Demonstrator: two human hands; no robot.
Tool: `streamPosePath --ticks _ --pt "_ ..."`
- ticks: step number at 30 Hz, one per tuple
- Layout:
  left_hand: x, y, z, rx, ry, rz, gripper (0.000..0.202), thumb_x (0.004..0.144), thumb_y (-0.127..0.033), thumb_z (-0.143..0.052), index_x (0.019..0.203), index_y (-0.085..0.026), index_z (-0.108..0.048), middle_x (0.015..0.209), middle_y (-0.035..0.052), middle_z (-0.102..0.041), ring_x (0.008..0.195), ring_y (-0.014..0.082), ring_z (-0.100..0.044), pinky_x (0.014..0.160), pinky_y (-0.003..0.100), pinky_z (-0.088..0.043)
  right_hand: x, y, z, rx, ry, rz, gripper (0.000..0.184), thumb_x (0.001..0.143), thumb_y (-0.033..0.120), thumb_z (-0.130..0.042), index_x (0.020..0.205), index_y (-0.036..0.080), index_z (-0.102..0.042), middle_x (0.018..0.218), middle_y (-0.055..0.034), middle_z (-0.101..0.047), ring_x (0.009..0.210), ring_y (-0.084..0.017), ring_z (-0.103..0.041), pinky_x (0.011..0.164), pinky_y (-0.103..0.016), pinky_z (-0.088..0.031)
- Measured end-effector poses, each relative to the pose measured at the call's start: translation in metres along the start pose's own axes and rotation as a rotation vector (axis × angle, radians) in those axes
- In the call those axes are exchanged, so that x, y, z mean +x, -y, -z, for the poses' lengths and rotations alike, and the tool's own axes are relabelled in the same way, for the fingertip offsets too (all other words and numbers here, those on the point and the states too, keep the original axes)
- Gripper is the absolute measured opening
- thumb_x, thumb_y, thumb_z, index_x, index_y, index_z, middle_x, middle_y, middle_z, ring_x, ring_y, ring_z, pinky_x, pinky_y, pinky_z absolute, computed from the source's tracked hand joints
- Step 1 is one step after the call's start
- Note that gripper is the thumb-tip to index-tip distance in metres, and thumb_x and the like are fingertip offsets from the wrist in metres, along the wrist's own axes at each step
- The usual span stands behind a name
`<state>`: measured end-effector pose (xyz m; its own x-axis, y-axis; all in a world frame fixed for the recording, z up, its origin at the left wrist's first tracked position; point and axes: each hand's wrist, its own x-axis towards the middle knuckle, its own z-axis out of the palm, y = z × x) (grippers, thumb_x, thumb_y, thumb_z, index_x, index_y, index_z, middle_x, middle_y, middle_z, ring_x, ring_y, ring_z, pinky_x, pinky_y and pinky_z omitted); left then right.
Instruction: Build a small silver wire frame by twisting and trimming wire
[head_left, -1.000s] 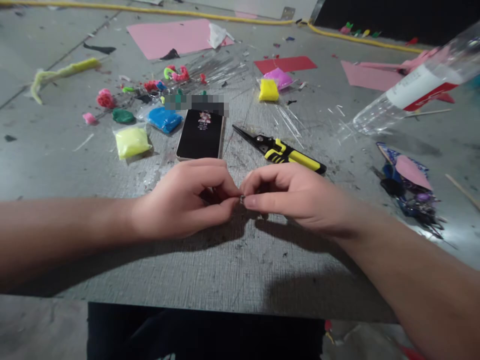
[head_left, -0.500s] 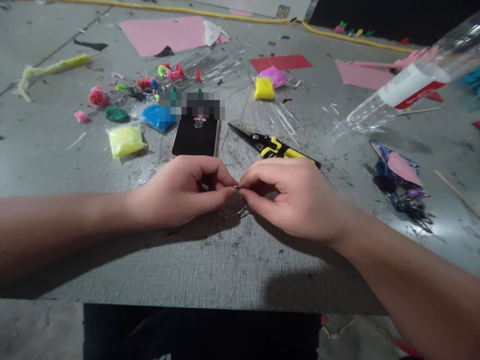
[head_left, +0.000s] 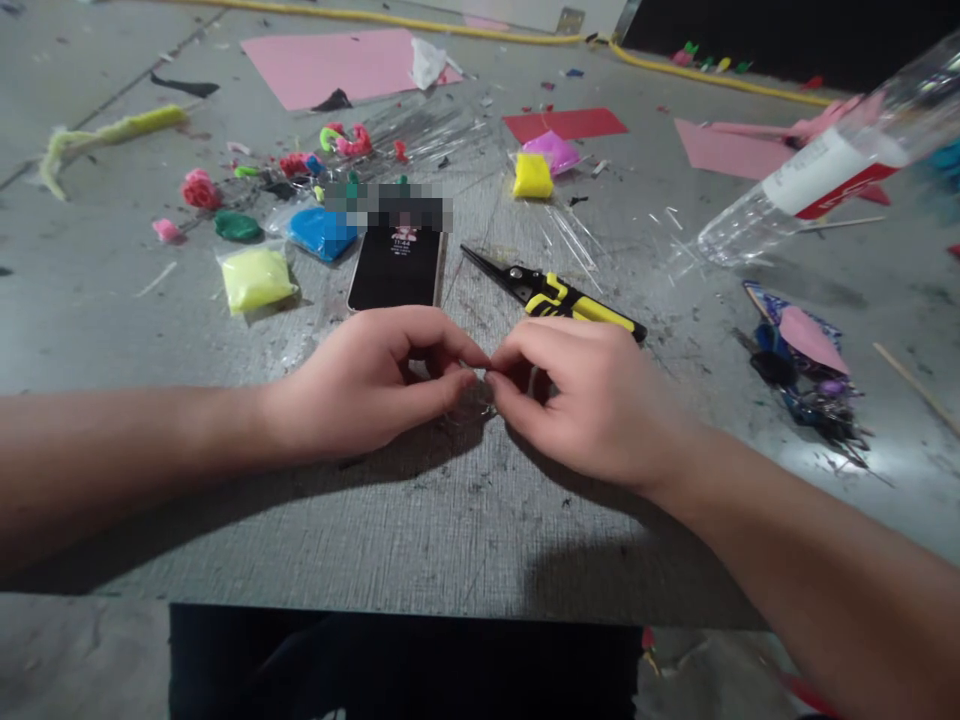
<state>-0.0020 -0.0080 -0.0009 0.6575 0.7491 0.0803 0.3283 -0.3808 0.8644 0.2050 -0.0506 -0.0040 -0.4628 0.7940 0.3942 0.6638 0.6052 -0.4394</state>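
Just in front of the phone, my left hand [head_left: 382, 375] and my right hand [head_left: 585, 395] meet fingertip to fingertip over the table. Between and below them shows a thin, shiny loop [head_left: 469, 412], wire or fine chain; I cannot tell which. My right thumb and index finger pinch its end. On the left, the index fingertip touches the right fingers and the thumb curls in close, the loop partly hidden behind it. Pliers [head_left: 555, 295] with yellow and black handles lie beyond my right hand. A black-screened phone [head_left: 395, 265] lies beyond my left hand.
Bags of yellow [head_left: 257, 280] and blue clay [head_left: 322, 235] lie left of the phone. A clear plastic bottle [head_left: 814, 170] leans in from the right. Beneath it sits a pile of small trinkets [head_left: 806, 370]. Pink paper [head_left: 337, 65] and a yellow cable [head_left: 420, 22] lie at the back.
My left thumb tip has drawn slightly away from the index fingertip. The small metal piece seen between the fingertips before is now hidden. The view has shifted slightly.
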Motion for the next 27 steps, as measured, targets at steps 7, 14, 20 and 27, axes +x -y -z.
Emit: streamPosePath --ticks 7,14,20,27 --pt "0.002 0.002 0.006 -0.031 0.111 -0.112 0.01 0.088 -0.017 -0.064 0.092 -0.017 -0.073 0.076 0.0016 -0.071 0.067 0.0122 -0.063 0.059 0.023 -0.05 -0.005 0.004 -0.005 -0.156 -0.037 0.087 0.019 0.091 0.016 -0.05 0.073 0.02 -0.05 0.065 -0.0014 -0.052 0.06 -0.015 -0.046 0.058 -0.029 -0.035" --pt "0.001 0.005 0.007 0.086 0.05 -0.274 0.014 0.088 -0.015 -0.065 0.094 -0.022 -0.076 0.085 0.004 -0.068 0.075 0.0147 -0.065 0.066 0.026 -0.052 0.001 -0.003 0.001 0.027 0.064 0.1 0.014 0.083 0.013 -0.054 0.071 0.02 -0.051 0.069 -0.0003 -0.049 0.065 -0.015 -0.045 0.061 -0.029 -0.035" --pt "-0.002 0.002 0.008 0.122 0.069 -0.358 0.021 0.088 -0.012 -0.063 0.095 -0.025 -0.078 0.088 0.0055 -0.069 0.08 0.0164 -0.067 0.073 0.026 -0.055 0.007 -0.002 0.015 0.43 0.315 -0.19 0.016 0.08 0.02 -0.066 0.071 0.02 -0.054 0.067 0.0044 -0.05 0.061 -0.011 -0.045 0.057 -0.025 -0.035" --pt "-0.004 0.003 0.011 0.187 0.073 -0.549 0.027 0.085 -0.003 -0.063 0.095 -0.024 -0.077 0.091 0.0076 -0.07 0.082 0.0174 -0.069 0.073 0.025 -0.055 0.009 -0.003 0.022 0.867 0.475 -0.46 0.02 0.09 0.031 -0.065 0.074 0.02 -0.058 0.066 0.0044 -0.05 0.059 -0.01 -0.044 0.052 -0.024 -0.035"
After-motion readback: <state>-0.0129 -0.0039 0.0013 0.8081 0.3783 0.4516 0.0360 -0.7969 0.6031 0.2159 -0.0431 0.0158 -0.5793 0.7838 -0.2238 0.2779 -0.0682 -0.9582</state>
